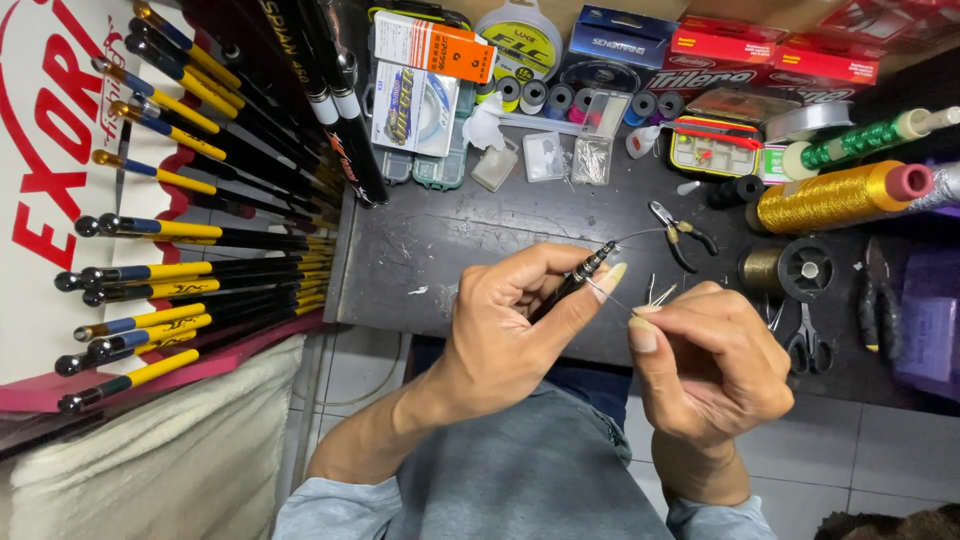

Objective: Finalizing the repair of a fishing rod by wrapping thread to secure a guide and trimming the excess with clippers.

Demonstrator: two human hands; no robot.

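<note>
The hands sit close together above the worktop [470, 240]: left hand [505, 325] clamps a dark rod tip [585, 273] angled up-right, right hand [705, 355] pinches its thin line [612, 297].

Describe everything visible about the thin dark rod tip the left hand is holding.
The rod tip is a slim black shaft ending in a short section that looks wrapped, with pale glints. It slants up to the right above the dark table. The left hand pinches it between thumb and fingers, hiding its lower length. A fine pale line runs from near its end to the right hand, which pinches that line. Another thin wire arcs from the tip toward the pliers; whether it joins is unclear.
</note>
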